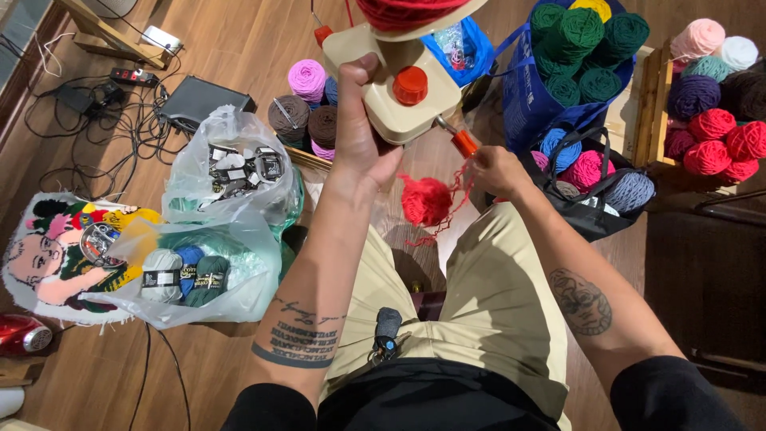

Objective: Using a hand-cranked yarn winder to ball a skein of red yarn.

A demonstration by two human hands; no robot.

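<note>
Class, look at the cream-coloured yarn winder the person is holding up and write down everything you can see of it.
The yarn winder is a cream, plastic-looking box with rounded edges, held up above the person's lap. A red round knob sits on its face, and a metal crank with an orange handle sticks out at its lower right. Its top carries a cream disc with red yarn wound on it, partly cut off by the picture's edge. The left hand grips its left side; the right hand is at the crank handle, with loose red strands beside it.

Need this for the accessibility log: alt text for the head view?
Seen from above, a person's left hand grips a beige yarn winder while the right hand pinches its orange crank handle, red yarn trailing below. Bags and crates of coloured yarn balls surround them on a wooden floor.
</note>
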